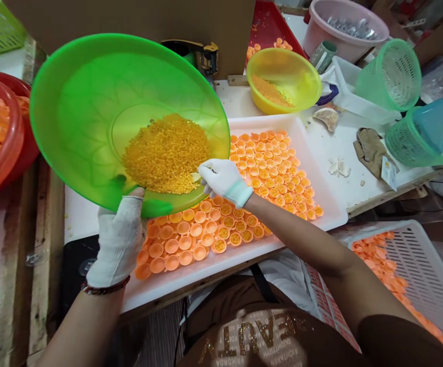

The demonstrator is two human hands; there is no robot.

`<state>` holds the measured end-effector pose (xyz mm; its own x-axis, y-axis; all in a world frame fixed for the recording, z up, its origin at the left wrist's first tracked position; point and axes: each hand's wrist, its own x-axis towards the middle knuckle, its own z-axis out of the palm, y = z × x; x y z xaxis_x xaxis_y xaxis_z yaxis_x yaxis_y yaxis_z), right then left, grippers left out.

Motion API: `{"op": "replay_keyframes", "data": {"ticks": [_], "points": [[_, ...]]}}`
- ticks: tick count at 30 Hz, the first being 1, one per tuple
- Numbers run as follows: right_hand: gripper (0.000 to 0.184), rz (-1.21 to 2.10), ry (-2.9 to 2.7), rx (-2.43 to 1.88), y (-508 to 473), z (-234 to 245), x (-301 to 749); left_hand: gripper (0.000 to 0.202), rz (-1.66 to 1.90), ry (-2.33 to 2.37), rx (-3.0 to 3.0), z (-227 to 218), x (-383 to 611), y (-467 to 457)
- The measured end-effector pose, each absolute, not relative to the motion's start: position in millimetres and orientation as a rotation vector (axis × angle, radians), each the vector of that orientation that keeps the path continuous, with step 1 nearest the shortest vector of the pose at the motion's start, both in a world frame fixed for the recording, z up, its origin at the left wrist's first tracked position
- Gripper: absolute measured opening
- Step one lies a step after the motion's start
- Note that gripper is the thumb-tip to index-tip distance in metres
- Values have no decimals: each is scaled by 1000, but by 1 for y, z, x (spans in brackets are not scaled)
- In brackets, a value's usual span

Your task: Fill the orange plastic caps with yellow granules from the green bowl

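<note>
My left hand, in a white glove, grips the near rim of a big green basin and holds it tilted above the table. A heap of small yellow beads lies at the basin's low edge. My gloved right hand reaches into that edge with curled fingers touching the beads. Under the basin sits a white tray packed with several orange caps; some of the caps hold yellow beads.
A yellow bowl with beads stands behind the tray. Red basins of orange caps are at the left. Green mesh baskets, a pink tub and a white slotted crate with caps are at the right.
</note>
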<state>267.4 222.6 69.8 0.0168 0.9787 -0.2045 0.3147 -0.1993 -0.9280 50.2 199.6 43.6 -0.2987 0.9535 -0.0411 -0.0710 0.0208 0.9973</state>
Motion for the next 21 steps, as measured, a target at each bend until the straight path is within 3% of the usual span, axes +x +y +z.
{"op": "replay_keyframes", "data": {"ticks": [4,10,16,21], "points": [[13,1497,-892,-1490,221,73,271,39,1436,1391,948,44,51,199],[11,1660,-631,-1265,211,82,311,39,1490,1329,849,54,56,204],[14,1353,-709,-1443,189,89,372,36,1560,1512,964,60,44,209],[19,1020,-929,-1691,181,80,387,57,1580,1498,1098,56,35,211]]}}
